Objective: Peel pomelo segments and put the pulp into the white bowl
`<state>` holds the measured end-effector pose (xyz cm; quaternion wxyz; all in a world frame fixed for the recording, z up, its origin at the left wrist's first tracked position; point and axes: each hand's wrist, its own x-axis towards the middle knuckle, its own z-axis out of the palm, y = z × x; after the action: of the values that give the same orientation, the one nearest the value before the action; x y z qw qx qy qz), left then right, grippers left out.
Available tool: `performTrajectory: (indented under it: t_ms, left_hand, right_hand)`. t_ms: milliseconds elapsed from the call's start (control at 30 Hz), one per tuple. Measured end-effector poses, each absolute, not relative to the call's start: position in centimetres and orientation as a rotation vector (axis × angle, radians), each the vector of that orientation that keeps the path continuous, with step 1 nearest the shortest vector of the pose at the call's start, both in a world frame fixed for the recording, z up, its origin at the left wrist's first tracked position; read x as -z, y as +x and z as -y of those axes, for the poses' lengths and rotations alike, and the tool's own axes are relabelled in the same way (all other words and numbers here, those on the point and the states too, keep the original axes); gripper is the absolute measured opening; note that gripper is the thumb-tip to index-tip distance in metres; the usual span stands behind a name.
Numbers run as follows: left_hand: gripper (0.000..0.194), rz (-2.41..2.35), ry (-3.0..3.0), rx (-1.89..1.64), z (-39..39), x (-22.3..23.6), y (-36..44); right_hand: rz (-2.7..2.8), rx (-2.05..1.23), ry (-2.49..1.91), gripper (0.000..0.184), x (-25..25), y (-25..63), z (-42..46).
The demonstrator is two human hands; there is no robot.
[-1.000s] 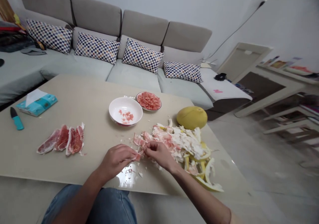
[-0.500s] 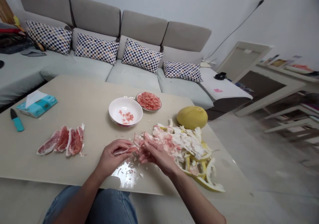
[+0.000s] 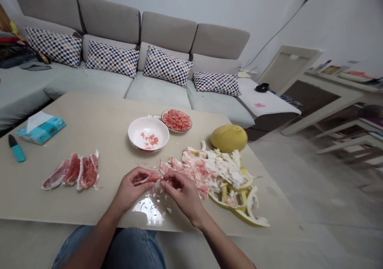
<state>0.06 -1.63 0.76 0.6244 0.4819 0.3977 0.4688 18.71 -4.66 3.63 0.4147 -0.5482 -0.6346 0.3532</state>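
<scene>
My left hand (image 3: 136, 187) is closed around a pomelo segment (image 3: 153, 178), pink with pale membrane along it. The fingertips of my right hand (image 3: 181, 191) pinch at the segment's right end, and the fingers partly hide what they grip. Beyond my hands stands a white bowl (image 3: 139, 128) with a few pink pulp pieces. Behind it is a dark-rimmed plate heaped with pink pomelo pulp (image 3: 176, 120). Right of my hands lies a pile of white pith and membrane (image 3: 221, 167) with yellow peel (image 3: 249, 218). Several unpeeled segments (image 3: 73, 171) lie to the left.
A whole yellow pomelo (image 3: 229, 138) rests at the table's right side. On the left are a blue tissue pack (image 3: 43, 130) and a knife with a turquoise handle (image 3: 18, 153). Small scraps and seeds litter the table (image 3: 110, 105) by its front edge. A sofa (image 3: 161, 87) stands behind.
My right hand has come from the scrap pile back to the segment, its fingers now pinched at its end. My left hand keeps its hold. The view has shifted slightly.
</scene>
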Motion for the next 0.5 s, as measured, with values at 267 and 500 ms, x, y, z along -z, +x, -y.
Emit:
performTrajectory:
  t_ms: [267,500]
  left_hand:
    - [0.022,-0.926,1.089,-1.017,1.44,-0.54,0.00]
    - [0.026,-0.908,0.856,-1.030,1.15,-0.48,-0.06]
  right_hand:
    - [1.609,-0.832,-1.433,0.011,-3.79,18.85,4.40]
    - [1.618,-0.790,-1.434,0.010,-4.06,18.84,4.05]
